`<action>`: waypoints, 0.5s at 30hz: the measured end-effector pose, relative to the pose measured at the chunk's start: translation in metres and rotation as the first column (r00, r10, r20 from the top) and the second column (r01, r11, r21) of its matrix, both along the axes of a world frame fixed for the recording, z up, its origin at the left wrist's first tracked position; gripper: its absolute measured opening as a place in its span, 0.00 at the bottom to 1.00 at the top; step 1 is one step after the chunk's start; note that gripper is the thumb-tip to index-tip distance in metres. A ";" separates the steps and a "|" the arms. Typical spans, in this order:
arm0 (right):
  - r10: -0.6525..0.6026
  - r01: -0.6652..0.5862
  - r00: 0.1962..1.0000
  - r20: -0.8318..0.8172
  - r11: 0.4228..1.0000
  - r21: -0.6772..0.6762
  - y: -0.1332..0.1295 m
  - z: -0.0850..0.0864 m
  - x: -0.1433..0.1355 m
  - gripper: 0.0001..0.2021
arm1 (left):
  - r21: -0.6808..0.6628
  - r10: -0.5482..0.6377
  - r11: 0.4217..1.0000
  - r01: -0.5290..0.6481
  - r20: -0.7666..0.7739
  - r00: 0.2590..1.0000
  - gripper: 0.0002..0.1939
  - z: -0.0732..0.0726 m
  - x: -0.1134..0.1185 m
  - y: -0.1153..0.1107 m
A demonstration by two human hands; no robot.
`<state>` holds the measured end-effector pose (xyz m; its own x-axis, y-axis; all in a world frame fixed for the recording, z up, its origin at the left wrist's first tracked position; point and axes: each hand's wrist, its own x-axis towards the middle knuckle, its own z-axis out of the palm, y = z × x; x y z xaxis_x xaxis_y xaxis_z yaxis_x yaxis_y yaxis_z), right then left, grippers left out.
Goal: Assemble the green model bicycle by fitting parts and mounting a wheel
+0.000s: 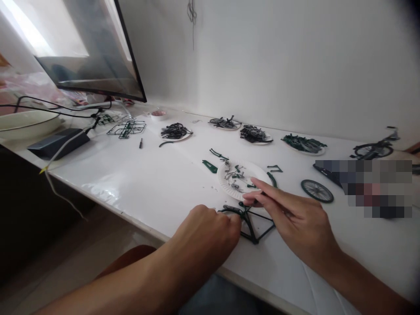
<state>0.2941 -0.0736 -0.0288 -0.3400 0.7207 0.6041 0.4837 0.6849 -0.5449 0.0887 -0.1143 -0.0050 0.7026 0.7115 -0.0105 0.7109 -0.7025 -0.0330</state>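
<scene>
If the white paper plate marks the centre of the dial and the wall marks twelve, a dark box sits at nine o'clock on the table. Green part frames lie towards ten, with a small dark tool just beside them, then a plate heaped with black parts, also at ten. Close to the centre plate's rim, between nine and ten, rests a flat green piece.

At seven, the left hand is curled into a fist round the left end of a green bicycle frame, which reaches to five o'clock. Small metal and green parts lie scattered on the centre plate. The right hand comes in from four, fingertips over that plate, narrowly spaced — I cannot tell whether they hold anything. Green parts fill a plate at two; a spoked wheel lies flat at three — beyond it, between two and three, stands a dark bicycle assembly.
</scene>
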 end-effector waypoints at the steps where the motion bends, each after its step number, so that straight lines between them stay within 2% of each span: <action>1: 0.032 -0.032 0.999 0.009 0.999 -0.017 0.000 0.000 0.000 0.20 | -0.003 0.002 1.000 -0.002 0.000 1.000 0.10 0.000 0.000 0.000; 3: 0.058 -0.058 0.998 0.011 0.998 -0.008 0.000 0.002 0.001 0.19 | -0.001 0.002 1.000 -0.002 0.010 1.000 0.10 0.000 0.000 0.000; 7: -0.036 0.037 0.999 -0.009 0.995 0.094 0.000 0.005 0.002 0.10 | 0.002 0.002 1.000 -0.002 0.024 1.000 0.11 0.001 0.000 0.000; 10: -0.062 0.062 0.998 0.000 0.991 0.120 0.000 0.003 0.002 0.12 | -0.015 0.012 1.000 -0.012 -0.021 1.000 0.11 0.002 0.001 0.000; 13: 0.045 -0.046 0.999 0.029 0.998 0.051 -0.002 0.001 0.003 0.20 | 0.005 -0.011 1.000 0.012 -0.034 0.999 0.09 0.005 -0.001 0.001; 15: 0.102 -0.102 0.995 0.023 0.995 -0.006 -0.003 0.002 0.003 0.21 | 0.016 -0.027 0.999 0.027 -0.034 0.999 0.09 0.009 -0.002 0.001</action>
<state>0.2970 -0.0767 -0.0270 -0.4259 0.6846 0.5916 0.4241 0.7286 -0.5379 0.0865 -0.1134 0.0037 0.7210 0.6925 -0.0225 0.6900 -0.7206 -0.0684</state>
